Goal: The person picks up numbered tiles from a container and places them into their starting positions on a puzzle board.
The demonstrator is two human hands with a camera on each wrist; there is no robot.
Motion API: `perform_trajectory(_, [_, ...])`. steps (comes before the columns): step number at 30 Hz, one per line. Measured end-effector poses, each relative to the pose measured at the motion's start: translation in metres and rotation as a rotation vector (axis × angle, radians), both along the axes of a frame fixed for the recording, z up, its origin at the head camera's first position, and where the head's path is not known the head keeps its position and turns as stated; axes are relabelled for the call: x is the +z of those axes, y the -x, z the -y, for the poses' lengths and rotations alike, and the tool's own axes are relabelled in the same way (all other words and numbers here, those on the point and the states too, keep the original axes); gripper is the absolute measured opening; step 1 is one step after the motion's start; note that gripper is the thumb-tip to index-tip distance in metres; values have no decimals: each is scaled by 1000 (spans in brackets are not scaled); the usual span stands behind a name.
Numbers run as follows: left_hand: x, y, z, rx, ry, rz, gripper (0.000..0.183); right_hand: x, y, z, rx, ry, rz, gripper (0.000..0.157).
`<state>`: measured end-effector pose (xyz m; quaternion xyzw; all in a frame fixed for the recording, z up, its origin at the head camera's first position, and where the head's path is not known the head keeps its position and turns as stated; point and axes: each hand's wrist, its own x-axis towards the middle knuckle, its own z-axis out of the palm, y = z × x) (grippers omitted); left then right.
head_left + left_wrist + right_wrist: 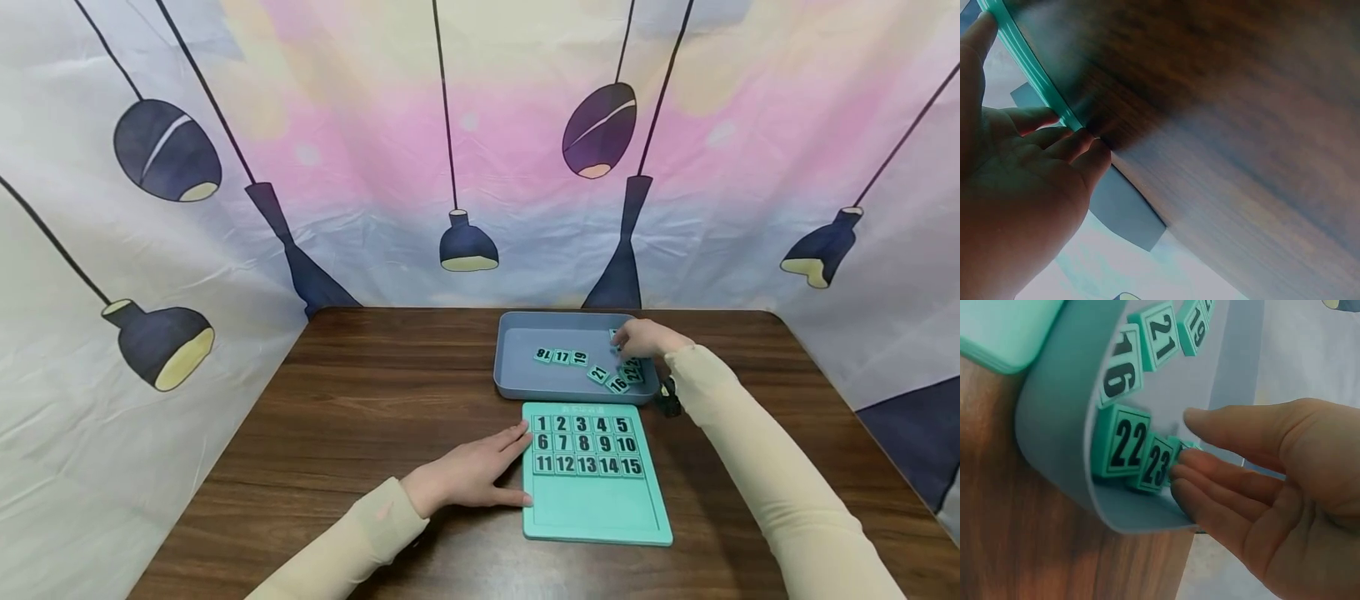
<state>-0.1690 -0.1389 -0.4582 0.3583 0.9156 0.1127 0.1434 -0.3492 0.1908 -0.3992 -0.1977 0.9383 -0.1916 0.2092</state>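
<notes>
My left hand (476, 471) rests at the left edge of a mint-green number board (592, 510), thumb and fingers spread and touching its side. Rows of tiles numbered 1 to 15 fill the board's upper part; its lower part is bare. My right hand (651, 339) reaches into the right end of a blue-grey tray (536, 383). In the right wrist view its thumb and fingers are apart, fingertips right beside tile 23 (1157, 464), with nothing seen between them. Tile 22 (1121, 440) leans near the tray wall. Some tiles behind the fingers are partly hidden.
Tiles 18 (543, 355), 17 (562, 357) and 19 (579, 358) lie in a row mid-tray. Tiles 21 (597, 374) and 16 (617, 384) lie nearer the front wall. A brown wooden table (360, 400) carries everything, and a lamp-patterned cloth (375, 150) hangs behind.
</notes>
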Motion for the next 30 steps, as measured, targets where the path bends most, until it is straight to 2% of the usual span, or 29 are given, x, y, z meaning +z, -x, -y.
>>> perform_trajectory(11, [3,-4,-1,2,-3,14,91,-8,5,34,100,104,-22,40])
perform_trajectory(19, [5,-2,0,-4,-3,7,91,-14,7,62,113,75,-60,40])
perform_trajectory(30, [6,-1,-1,5,4,12,92,-18,8,57,148,65,-56,38])
